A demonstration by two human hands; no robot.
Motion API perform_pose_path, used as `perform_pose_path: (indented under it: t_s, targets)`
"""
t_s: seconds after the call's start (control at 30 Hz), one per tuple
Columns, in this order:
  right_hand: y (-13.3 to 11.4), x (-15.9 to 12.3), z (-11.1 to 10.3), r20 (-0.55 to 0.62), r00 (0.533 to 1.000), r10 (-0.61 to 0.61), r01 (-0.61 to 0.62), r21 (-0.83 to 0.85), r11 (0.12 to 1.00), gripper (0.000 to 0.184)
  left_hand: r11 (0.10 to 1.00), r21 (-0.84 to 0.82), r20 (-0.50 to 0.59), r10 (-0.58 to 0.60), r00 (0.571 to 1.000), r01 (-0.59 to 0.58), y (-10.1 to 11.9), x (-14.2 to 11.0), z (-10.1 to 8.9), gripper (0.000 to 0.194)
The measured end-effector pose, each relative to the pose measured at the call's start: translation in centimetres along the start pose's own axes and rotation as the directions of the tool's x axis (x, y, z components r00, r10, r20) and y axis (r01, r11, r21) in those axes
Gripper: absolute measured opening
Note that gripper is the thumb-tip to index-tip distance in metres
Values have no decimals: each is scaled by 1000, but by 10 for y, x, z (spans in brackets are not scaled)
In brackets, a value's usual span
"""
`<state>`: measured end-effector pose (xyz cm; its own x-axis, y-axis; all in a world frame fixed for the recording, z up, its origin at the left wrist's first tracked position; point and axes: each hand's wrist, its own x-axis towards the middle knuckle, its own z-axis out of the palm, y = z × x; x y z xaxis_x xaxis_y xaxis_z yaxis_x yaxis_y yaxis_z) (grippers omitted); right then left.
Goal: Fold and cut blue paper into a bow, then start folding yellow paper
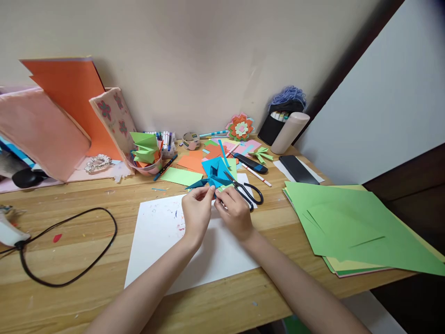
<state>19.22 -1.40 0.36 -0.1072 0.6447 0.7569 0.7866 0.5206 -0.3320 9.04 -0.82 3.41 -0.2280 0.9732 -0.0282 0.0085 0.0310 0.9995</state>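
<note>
Blue piece, place: a bright blue folded-paper piece with pointed arms (214, 178) sits at the fingertips of both hands, just beyond them, above the far edge of a large white rectangular paper sheet (153, 250).
Blue piece, look: a broad, angular upper part has a dark hollow near its middle; narrow, creased points spread to left and right, and the lowest part is hidden by the fingers.
Left hand: the bare left hand (198, 209) pinches the near end between thumb and bent fingers.
Right hand: the bare right hand (235, 211) pinches the same end, its fingertips just beside the left thumb.
Scissors: black-handled metal scissors (239, 184) lie just beyond the right hand, blades pointing toward the blue piece.
Behind: a pale green rectangular paper piece (181, 176) lies to the left, a dark, blue-ended cutter (251, 163) to the right.
White sheet: coloured marks speckle it beside the left hand.
</note>
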Motion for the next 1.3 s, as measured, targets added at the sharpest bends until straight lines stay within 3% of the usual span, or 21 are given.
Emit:
perform_pose_path:
  t_s: [0.2, 0.3, 0.37, 0.43, 0.53, 0.63, 0.73, 0.93, 1.2, 1.3]
  targets:
    - [2, -2, 1, -9, 999, -40, 40, -1, 999, 24, 1000, -16, -12, -4, 1000, 4, 4, 1, -2, 24]
    - [2, -1, -1, -18, 998, 58, -53, 181, 982, 20, 1000, 6, 10, -6, 1000, 6, 5, 6, -6, 23]
    - [1, 1, -4, 67, 981, 185, -196, 377, 905, 19, 999, 37, 30, 13, 999, -14, 7, 12, -11, 22]
    - [-1, 5, -6, 220, 911, 348, -410, 568, 714, 24, 998, 58, 62, 35, 997, -38, 8, 18, -16, 22]
    - [-3, 9, -5, 431, 717, 548, -646, 706, 290, 29, 997, 59, 115, 39, 993, -46, 13, 23, -21, 21]
    - [-1, 9, 0, 556, 564, 610, -677, 735, -44, 24, 1000, 16, 183, -15, 983, 12, 21, 22, -20, 23]
    - [2, 6, 4, 662, 494, 564, -661, 708, -251, 25, 992, -1, 309, -123, 943, 129, 30, 18, -19, 24]
    - [1, 5, 5, 699, 463, 545, -638, 689, -343, 37, 980, 37, 452, -190, 872, 195, 39, 16, -22, 20]
    - [-9, 5, 3, 689, 441, 575, -556, 713, -428, 33, 979, 127, 491, -201, 847, 159, 40, 14, -23, 21]
    - [-10, 3, 3, 667, 432, 607, -524, 733, -433, 31, 982, 142, 473, -174, 863, 121, 40, 13, -23, 18]
